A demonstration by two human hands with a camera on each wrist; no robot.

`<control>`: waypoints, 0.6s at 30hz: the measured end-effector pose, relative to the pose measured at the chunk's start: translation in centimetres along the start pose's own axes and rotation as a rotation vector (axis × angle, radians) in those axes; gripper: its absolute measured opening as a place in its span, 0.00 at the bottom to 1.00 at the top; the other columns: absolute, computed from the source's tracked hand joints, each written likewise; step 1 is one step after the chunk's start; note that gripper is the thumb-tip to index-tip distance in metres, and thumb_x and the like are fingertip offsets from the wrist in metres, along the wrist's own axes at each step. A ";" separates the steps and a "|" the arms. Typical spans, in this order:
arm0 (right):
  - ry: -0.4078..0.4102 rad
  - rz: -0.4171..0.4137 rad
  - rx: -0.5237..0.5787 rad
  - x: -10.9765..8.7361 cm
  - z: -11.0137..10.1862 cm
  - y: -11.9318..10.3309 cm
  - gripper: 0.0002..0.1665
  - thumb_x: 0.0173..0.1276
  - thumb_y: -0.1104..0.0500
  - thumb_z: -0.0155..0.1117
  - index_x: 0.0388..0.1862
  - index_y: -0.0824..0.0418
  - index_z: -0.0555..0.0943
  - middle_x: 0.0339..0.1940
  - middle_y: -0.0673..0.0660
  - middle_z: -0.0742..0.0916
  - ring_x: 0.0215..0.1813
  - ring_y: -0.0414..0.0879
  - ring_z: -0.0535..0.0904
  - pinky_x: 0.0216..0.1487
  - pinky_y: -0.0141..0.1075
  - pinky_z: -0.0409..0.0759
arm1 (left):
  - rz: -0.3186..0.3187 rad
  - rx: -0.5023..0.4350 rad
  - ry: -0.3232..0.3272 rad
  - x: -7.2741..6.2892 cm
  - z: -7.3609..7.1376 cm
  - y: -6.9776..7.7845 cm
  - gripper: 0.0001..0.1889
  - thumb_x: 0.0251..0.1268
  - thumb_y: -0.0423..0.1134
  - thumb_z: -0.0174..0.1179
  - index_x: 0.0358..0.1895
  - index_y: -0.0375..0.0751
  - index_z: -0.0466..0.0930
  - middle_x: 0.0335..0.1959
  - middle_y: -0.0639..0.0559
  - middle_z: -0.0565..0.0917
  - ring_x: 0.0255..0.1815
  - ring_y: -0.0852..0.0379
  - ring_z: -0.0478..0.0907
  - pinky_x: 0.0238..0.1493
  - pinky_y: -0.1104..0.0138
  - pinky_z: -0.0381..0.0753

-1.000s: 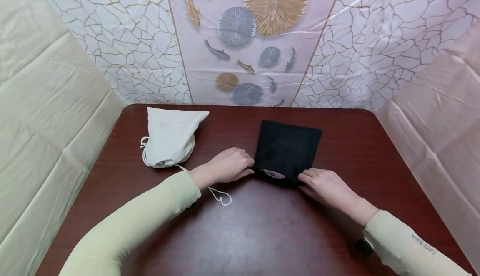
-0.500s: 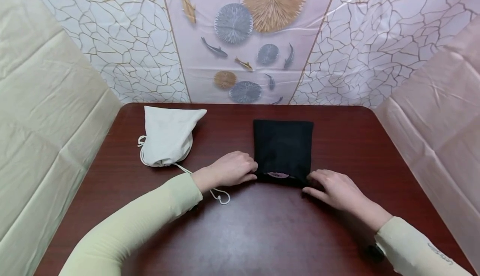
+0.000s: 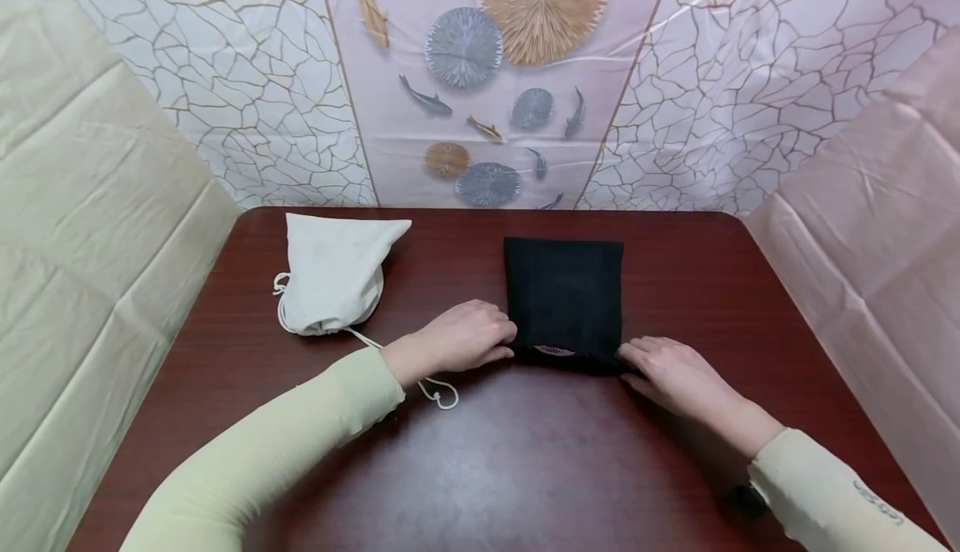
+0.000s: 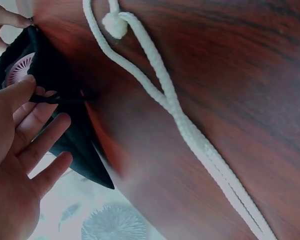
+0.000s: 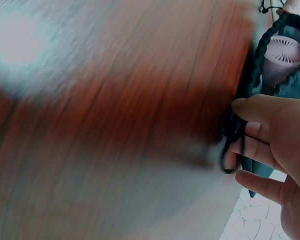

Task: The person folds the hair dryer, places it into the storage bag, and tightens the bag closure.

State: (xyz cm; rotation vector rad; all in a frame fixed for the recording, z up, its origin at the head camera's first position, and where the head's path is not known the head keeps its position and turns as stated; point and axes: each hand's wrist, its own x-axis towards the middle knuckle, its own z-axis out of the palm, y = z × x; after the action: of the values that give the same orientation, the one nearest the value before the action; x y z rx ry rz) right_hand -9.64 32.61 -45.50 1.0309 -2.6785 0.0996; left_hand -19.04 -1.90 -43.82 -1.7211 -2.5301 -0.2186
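A black drawstring bag (image 3: 564, 293) lies flat on the table, its gathered mouth toward me and partly spread. Inside the mouth shows a pink thing (image 5: 285, 50) with a round slotted grille, like a small fan; the rest of it is hidden by the cloth. At the mouth's left corner my left hand (image 3: 468, 335) pinches the edge between thumb and forefinger, the other fingers loosely extended. My right hand (image 3: 675, 375) pinches the right corner, where a black cord loop (image 5: 232, 157) hangs by the fingers.
A white drawstring bag (image 3: 330, 273) lies at the back left of the dark red-brown table (image 3: 465, 469). Its white cord (image 4: 190, 130) runs under my left forearm and ends in a knotted loop. Patterned and plain cloth walls (image 3: 247, 77) enclose the table's back and sides.
The black bag has turned to lie squarer to me. My right hand shifted right, its thumb lifting away and then closing on the corner again. The mouth is stretched wider and flatter.
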 end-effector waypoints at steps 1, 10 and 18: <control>-0.001 -0.016 0.002 -0.1 -0.1 0.2 0.19 0.53 0.66 0.84 0.39 0.58 0.83 0.31 0.50 0.83 0.33 0.47 0.82 0.34 0.43 0.83 | 0.004 0.007 0.001 -0.1 0.0 -0.1 0.14 0.72 0.46 0.69 0.29 0.48 0.77 0.28 0.55 0.82 0.41 0.51 0.85 0.56 0.57 0.83; 0.115 -0.123 0.013 -0.1 -2.2 2.1 0.16 0.49 0.68 0.83 0.36 0.57 0.89 0.30 0.50 0.81 0.32 0.48 0.81 0.31 0.45 0.84 | 0.022 0.018 0.049 -0.2 -0.9 -0.7 0.10 0.71 0.42 0.71 0.31 0.47 0.81 0.29 0.54 0.84 0.39 0.51 0.84 0.52 0.57 0.84; 0.156 -0.054 0.026 0.4 -6.8 4.8 0.18 0.48 0.72 0.81 0.39 0.59 0.91 0.32 0.46 0.83 0.29 0.40 0.79 0.26 0.40 0.79 | -0.033 -0.101 0.133 -0.1 -4.3 -1.8 0.06 0.78 0.39 0.65 0.38 0.45 0.84 0.34 0.53 0.85 0.41 0.53 0.84 0.50 0.58 0.84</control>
State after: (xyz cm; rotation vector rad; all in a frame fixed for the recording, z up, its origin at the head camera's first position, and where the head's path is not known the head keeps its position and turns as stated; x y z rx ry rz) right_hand -11.62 36.98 -38.74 1.0573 -2.5138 0.1969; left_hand -20.75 -3.31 -39.70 -1.6385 -2.4922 -0.4545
